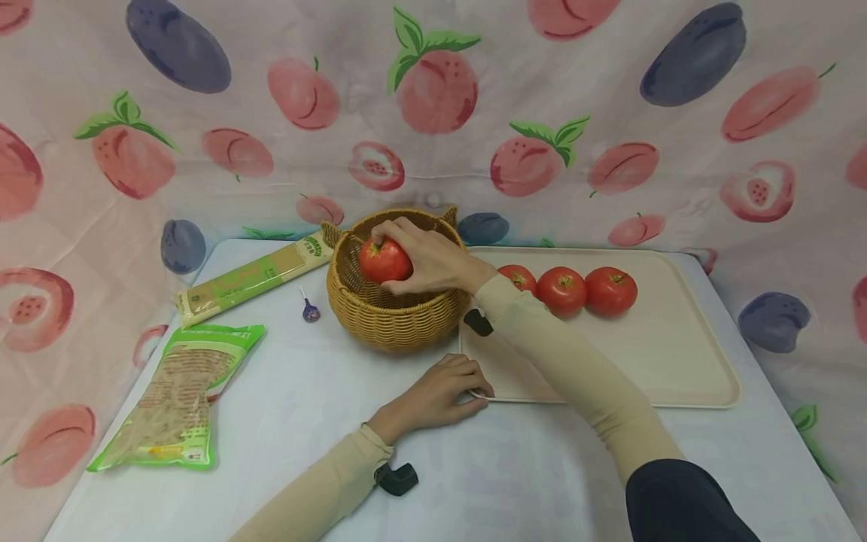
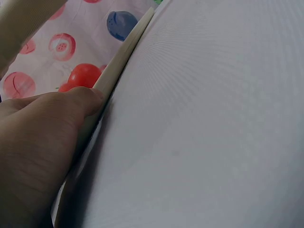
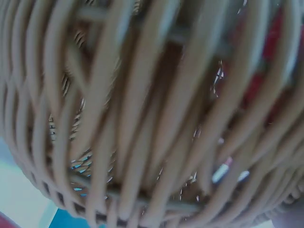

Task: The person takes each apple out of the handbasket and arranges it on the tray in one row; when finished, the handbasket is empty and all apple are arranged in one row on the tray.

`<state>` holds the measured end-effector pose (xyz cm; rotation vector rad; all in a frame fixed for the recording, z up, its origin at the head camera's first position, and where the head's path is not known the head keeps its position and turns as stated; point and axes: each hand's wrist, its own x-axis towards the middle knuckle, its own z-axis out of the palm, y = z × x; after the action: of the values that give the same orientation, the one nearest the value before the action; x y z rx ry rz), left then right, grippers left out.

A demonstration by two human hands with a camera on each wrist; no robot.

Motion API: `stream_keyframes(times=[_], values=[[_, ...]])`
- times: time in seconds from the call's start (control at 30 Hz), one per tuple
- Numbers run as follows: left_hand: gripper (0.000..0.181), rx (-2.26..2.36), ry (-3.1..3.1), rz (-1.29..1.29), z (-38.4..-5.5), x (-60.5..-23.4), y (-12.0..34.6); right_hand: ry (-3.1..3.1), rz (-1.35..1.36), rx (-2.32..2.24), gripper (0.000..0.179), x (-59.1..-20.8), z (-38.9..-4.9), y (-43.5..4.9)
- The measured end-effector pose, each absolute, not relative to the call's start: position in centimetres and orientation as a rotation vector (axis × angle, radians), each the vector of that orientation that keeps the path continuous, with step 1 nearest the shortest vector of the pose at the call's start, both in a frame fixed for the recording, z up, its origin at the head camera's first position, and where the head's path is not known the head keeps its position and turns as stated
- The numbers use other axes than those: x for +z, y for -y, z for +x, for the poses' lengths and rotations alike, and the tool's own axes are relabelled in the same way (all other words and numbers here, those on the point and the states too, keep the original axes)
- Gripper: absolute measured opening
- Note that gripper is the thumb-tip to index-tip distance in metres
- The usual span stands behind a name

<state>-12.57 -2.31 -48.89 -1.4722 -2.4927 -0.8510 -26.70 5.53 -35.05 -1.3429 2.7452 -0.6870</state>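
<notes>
My right hand (image 1: 433, 256) holds a red tomato (image 1: 384, 261) inside the mouth of a round wicker basket (image 1: 396, 327), with the fingers over its top and the thumb low at its side. Through the weave in the right wrist view, some red shows behind the basket wall (image 3: 142, 95). My left hand (image 1: 440, 395) grips the near left corner of a cream tray (image 1: 670, 354). In the left wrist view the thumb (image 2: 88, 99) lies against the tray rim (image 2: 121, 59). Tomatoes (image 1: 562, 292) stand in a row on the tray, one partly hidden by my right forearm.
Left of the basket lie a long noodle packet (image 1: 257, 278), a small purple-wrapped lollipop (image 1: 310, 310) and a green-edged clear food bag (image 1: 179, 395). A fruit-print cloth (image 1: 433, 165) hangs behind the white table (image 1: 515, 474).
</notes>
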Motion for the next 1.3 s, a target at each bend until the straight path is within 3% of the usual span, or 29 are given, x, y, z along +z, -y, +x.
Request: stream_keyframes(times=[1.3], values=[[0.011,-0.882,2.507,-1.463,-12.5,-48.8,2.2,-2.739,-1.288,-1.151,0.072,-35.9,-26.7,-10.8]])
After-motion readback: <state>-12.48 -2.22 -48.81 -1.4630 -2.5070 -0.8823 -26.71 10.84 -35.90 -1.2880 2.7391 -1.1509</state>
